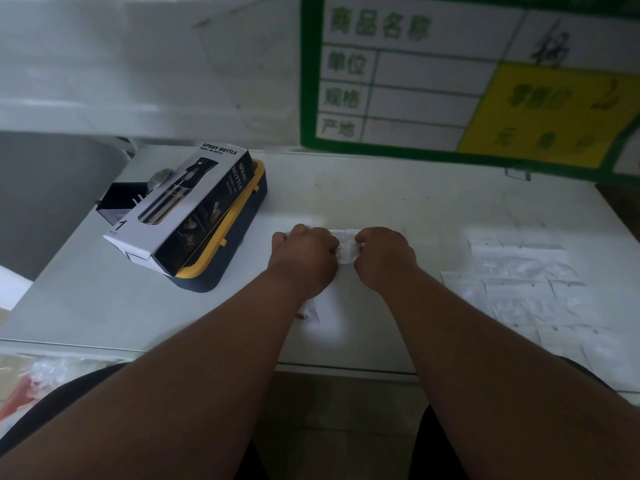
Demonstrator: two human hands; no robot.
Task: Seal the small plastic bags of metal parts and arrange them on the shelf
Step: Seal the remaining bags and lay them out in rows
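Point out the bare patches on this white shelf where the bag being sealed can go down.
Bare shelf runs behind both hands, between the spray bottle box and the green sign. Another bare strip lies at the front left, below the yellow-edged case. The right side is crowded with rows of small bags. The left hand and right hand pinch the bag at centre.

Both forearms outstretched — left hand [304, 252] and right hand [384, 252] close together, fingers curled, pinching.

A small clear bag [347, 252] sits pinched mid-shelf; more bags [519, 282] lie flat in rows at right
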